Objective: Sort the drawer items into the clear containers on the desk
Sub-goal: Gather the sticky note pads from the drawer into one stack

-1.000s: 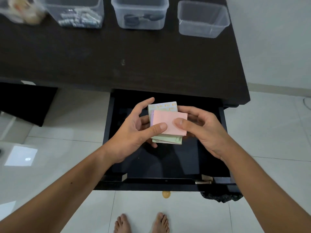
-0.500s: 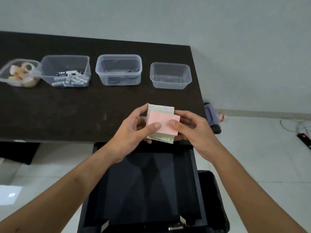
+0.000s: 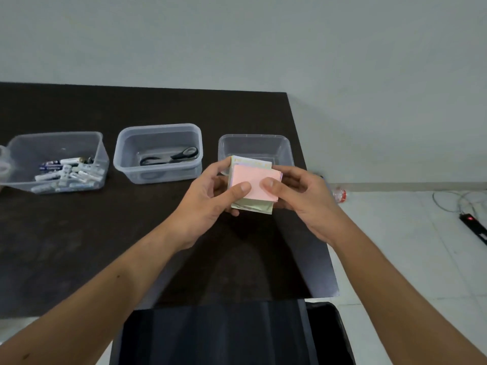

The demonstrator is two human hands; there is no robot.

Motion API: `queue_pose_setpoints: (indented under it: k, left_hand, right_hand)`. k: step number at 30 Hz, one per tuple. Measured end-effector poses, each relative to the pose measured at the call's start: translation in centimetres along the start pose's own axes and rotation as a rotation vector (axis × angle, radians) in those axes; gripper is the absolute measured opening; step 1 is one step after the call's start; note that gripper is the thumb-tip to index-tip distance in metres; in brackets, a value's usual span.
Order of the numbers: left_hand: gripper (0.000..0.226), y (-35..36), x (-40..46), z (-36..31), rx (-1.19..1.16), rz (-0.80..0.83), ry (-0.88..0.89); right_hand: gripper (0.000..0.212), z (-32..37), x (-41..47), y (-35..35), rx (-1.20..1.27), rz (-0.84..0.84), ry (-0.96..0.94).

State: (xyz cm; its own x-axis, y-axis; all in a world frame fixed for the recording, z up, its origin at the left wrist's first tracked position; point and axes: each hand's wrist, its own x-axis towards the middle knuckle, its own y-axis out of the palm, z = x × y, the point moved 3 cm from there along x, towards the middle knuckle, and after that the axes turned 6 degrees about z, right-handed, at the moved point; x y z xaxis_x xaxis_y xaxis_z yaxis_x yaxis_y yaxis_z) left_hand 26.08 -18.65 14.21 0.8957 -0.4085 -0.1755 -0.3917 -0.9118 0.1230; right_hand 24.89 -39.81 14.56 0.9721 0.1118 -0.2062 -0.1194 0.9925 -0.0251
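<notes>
Two hands hold a small stack of coloured note pads above a dark tabletop, just in front of an empty clear container.

The left hand [image 3: 208, 204] and right hand [image 3: 303, 198] both grip the note pads [image 3: 254, 184], thumbs pressed on the pink top sheet and fingers curled beneath; a green pad shows at the bottom of the stack. Directly behind the stack, the empty container [image 3: 257, 148] sits near the right edge of the tabletop [image 3: 105, 233]. To the left of that container stands a second clear container [image 3: 158, 154] holding black-handled scissors [image 3: 171, 158], and further left a third container [image 3: 56, 162] holding batteries [image 3: 68, 172]. Nearer the viewer than the stack, an open dark drawer [image 3: 224, 335] juts out below the tabletop's front edge.
</notes>
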Motion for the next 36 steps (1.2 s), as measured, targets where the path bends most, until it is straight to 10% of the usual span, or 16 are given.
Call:
queue_pose_setpoints:
  k: [36]
  left_hand:
    - [0.047,-3.6,14.3,-1.4,1.090,0.150,-0.336]
  right_hand:
    - [0.068,1.9,13.3,-2.8,-1.001,0.242,0.205]
